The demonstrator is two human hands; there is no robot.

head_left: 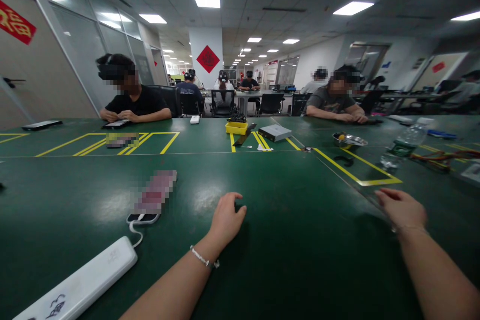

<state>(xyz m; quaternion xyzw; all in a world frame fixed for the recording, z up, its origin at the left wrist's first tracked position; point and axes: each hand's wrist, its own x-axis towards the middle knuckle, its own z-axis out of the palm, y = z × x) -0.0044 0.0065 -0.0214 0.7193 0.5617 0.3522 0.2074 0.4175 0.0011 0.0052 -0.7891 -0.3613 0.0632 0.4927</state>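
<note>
My left hand (228, 217) hovers low over the green table (292, 260), wrist in a light bracelet. Its thumb and index finger are apart with nothing between them; the other fingers curl out of sight. My right hand (403, 208) is raised above the table at the right, beside a thin seam line. Its fingers are drawn together towards the thumb, and whatever they hold, if anything, does not show. Left of my left hand lies a phone (155, 197), screen blurred, with a white cable (138, 235) plugged in. A long white power strip (86, 280) lies nearest me at the lower left.
Yellow tape (360, 183) marks rectangles across the table. Farther back are a yellow bin (237, 128) of dark parts, a grey box (275, 133), a metal bowl (350, 141), a plastic bottle (407, 142) and bundled wires (437, 161). Two people sit along the far side.
</note>
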